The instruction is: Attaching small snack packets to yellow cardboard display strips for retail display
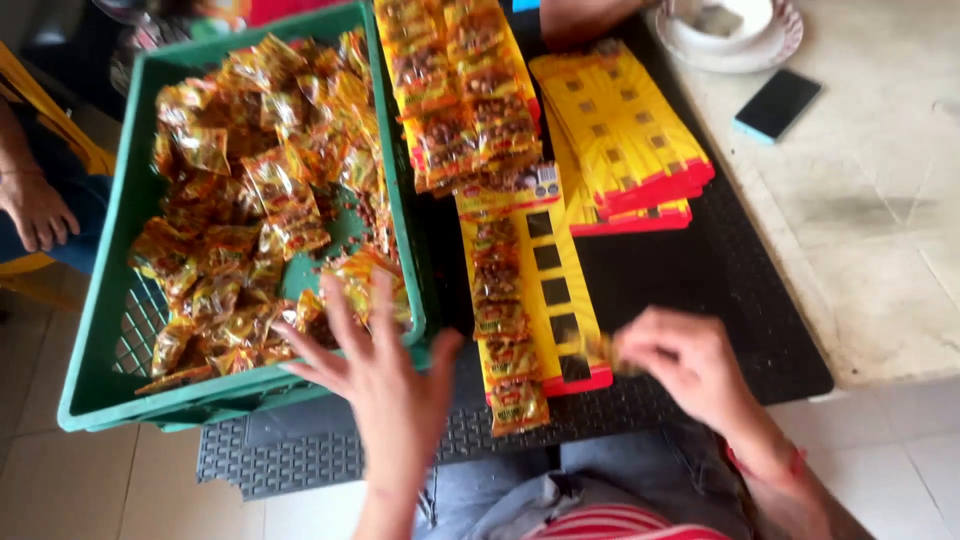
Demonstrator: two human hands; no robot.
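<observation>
My left hand [385, 385] hovers open, fingers spread, at the near right corner of a green crate [105, 330] heaped with small yellow snack packets [250, 200]. My right hand [690, 365] pinches one small packet [607, 350] at the lower end of a yellow and red display card [555, 290]. The card lies on a black mat, with packets fixed down its left column and open slots on its right.
A pile of filled cards [465, 90] and a stack of blank yellow cards [620, 135] lie further back on the black mat [740, 300]. A phone [778, 103] and a white dish [735, 35] rest on the stone surface. Another person's hand [38, 210] is at far left.
</observation>
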